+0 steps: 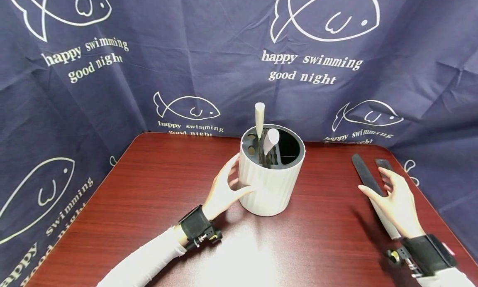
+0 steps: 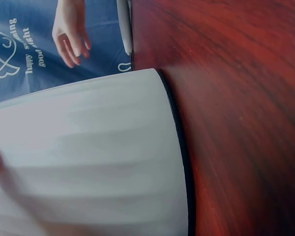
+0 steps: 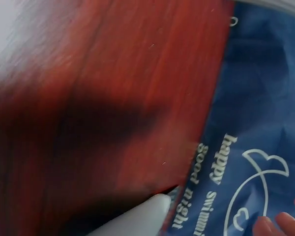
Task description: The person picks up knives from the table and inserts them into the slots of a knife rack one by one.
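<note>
A white ribbed knife block (image 1: 267,191) with a black slotted top stands upright on the table, two white-handled knives (image 1: 271,141) upright in its slots. My left hand (image 1: 224,187) holds its left side, thumb across the front and fingers behind. The left wrist view shows the block's ribbed wall (image 2: 88,147) close up, with a thumb tip at the edge. My right hand (image 1: 399,202) hovers with parted fingers over a long dark-bladed knife (image 1: 366,172); a second dark blade (image 1: 383,164) lies beside it, partly hidden by the hand. A white handle (image 3: 137,219) shows in the right wrist view.
The reddish wooden table (image 1: 168,175) has a glare patch at its front. Navy cloth (image 1: 224,50) with fish prints hangs behind it and at both sides. A round opening takes up the right of the block's top.
</note>
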Demonstrator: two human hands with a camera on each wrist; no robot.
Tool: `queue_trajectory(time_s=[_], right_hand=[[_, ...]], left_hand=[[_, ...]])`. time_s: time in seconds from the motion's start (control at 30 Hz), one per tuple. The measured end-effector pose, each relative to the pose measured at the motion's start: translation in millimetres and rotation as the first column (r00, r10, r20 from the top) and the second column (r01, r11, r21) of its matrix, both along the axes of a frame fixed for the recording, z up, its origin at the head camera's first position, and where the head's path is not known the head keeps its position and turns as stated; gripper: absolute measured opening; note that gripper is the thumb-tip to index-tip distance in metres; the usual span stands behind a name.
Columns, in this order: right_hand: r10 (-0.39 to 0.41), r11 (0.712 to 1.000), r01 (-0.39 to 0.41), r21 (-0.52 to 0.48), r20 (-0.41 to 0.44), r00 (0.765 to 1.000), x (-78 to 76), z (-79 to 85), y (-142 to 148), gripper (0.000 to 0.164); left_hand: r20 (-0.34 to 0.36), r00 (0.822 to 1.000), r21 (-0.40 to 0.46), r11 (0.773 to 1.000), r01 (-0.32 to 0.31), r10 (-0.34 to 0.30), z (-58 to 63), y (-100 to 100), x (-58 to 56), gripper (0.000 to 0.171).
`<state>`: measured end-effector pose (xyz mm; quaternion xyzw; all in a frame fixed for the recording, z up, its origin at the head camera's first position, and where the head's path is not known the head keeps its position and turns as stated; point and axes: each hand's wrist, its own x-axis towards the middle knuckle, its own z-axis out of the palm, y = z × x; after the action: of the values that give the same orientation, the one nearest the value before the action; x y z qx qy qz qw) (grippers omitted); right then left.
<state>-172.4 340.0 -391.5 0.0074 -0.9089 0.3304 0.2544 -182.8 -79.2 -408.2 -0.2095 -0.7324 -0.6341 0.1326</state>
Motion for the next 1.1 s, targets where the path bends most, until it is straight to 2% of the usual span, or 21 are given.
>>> queue_trajectory(time_s=[0.17,0.3,0.63,0.8,1.1], right_hand=[[-0.028,0.998,0.025,0.054,0.062,0.998,-0.4,-6.2,10,0.072],[-0.021,0.996,0.013,0.089,0.099,0.995,-1.0,-11.4,15,0.07],[0.005,0.983,-0.021,0.18,0.09,0.996,-2.6,-29.0,25,0.059],[0.024,0.97,-0.045,0.237,0.088,0.996,-3.1,-33.3,30,0.058],[0.024,0.959,-0.081,0.27,0.208,0.978,-2.7,-34.9,37,0.062]], left_hand=[[0.0,1.0,0.003,1.0,-0.001,0.001,-0.4,-2,-0.1,0.092],[-0.006,1.0,-0.004,1.0,-0.011,0.011,-0.8,-3,-0.6,0.091],[-0.015,0.999,-0.026,0.999,-0.036,0.036,-1.7,-5,1.4,0.092],[-0.022,1.0,-0.012,1.0,-0.018,0.017,-2.0,-5,0.2,0.092],[-0.032,0.999,-0.018,1.0,-0.016,0.016,-0.7,-2,-0.8,0.091]])
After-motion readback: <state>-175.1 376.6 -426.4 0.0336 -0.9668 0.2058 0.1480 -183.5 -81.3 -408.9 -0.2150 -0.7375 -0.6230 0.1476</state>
